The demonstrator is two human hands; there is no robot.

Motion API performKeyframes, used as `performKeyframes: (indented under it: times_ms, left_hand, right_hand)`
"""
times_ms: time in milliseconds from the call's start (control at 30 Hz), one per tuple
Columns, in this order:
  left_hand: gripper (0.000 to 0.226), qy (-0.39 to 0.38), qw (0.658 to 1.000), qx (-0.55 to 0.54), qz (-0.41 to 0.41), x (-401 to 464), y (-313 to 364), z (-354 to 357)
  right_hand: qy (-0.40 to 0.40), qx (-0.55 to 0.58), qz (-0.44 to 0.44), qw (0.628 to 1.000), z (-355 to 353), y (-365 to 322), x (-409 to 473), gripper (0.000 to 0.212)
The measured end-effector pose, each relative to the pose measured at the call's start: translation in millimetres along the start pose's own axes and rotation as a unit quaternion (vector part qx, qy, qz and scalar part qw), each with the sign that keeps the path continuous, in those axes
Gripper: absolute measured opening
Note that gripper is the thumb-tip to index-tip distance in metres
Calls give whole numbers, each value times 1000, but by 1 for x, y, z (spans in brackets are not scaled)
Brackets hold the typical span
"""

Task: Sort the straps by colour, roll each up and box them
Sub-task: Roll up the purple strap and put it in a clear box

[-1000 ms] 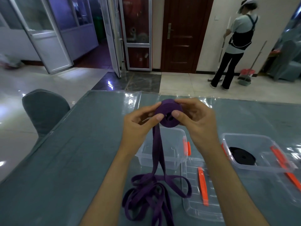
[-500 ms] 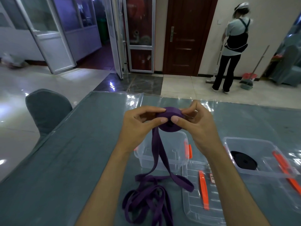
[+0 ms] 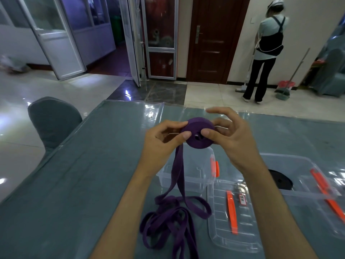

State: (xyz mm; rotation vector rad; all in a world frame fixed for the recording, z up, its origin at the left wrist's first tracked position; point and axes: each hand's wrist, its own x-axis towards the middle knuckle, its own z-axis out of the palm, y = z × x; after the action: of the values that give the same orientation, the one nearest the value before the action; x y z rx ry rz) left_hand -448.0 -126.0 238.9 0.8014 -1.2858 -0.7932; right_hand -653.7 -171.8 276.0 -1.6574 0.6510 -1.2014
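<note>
Loose purple strap (image 3: 173, 219) heaps on the table (image 3: 74, 184) nearest you, w/ a clear lid (image 3: 233, 217) just to its right. Above, your left hand (image 3: 160, 144) pinches the purple roll (image 3: 197, 133) by thumb & forefinger; your right hand (image 3: 231, 135) presses its thumb on the roll's face, upper fingers spread apart. Beyond: empty clear box (image 3: 194, 171); second box (image 3: 306, 174) holds a black roll (image 3: 280, 181). Far off, a person (image 3: 265, 53) stands facing the wall.

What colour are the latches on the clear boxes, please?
Orange latches, clearest in the head view on the clear boxes.
</note>
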Motion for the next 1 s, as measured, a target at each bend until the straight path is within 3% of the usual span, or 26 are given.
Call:
performKeyframes:
  times_ms: [133,200,300,467,700,900,1000]
  left_hand:
    - [38,-46,999,22,-7,4,0,-10]
    - [34,-31,999,31,3,4,0,-13]
    - [27,3,1000,21,7,-2,-1,-10]
    - [40,-54,998,-22,-16,3,5,-16]
    - [29,35,998,17,42,6,14,-12]
    - [36,-5,1000,7,12,9,14,-11]
    - [34,-11,999,24,32,13,18,-14]
  right_hand:
    - [43,45,-8,998,10,11,-9,39]
    - [32,50,21,998,10,17,-11,29]
    - [16,29,44,998,10,17,-11,35]
    - [31,42,-39,998,19,6,-7,38]
    - [8,55,-5,998,18,-1,0,34]
    - [62,52,-60,995,24,0,0,34]
    - [54,59,-20,997,23,2,-1,28]
